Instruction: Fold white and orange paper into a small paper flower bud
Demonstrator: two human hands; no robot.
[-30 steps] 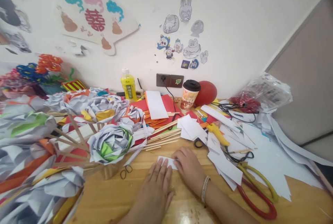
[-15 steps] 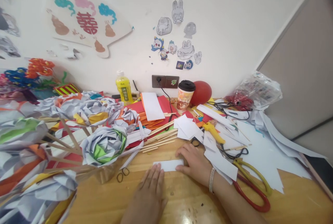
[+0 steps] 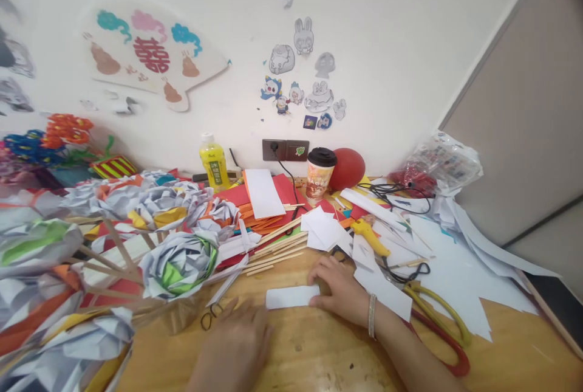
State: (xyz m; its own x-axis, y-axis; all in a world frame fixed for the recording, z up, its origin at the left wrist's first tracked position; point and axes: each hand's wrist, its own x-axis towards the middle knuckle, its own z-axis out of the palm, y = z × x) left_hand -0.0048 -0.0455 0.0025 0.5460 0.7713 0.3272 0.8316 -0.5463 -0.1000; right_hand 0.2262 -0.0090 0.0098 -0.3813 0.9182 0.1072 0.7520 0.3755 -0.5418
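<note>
A folded white paper strip (image 3: 291, 297) lies flat on the wooden worktop (image 3: 314, 349), in front of the person. The right hand (image 3: 334, 285) is at its right end, half open: the thumb touches the strip and the other fingers curl beyond it; whether they pinch it, I cannot tell. The left hand (image 3: 239, 331), slightly blurred, is open and palm down, just beside the strip's left end and near the dark scissor handles (image 3: 212, 316). Beyond lie thin wooden sticks (image 3: 277, 251) and white paper pieces (image 3: 323, 228). Large red-handled scissors (image 3: 458, 363) lie to the right, paper flowers (image 3: 180, 263) to the left.
</note>
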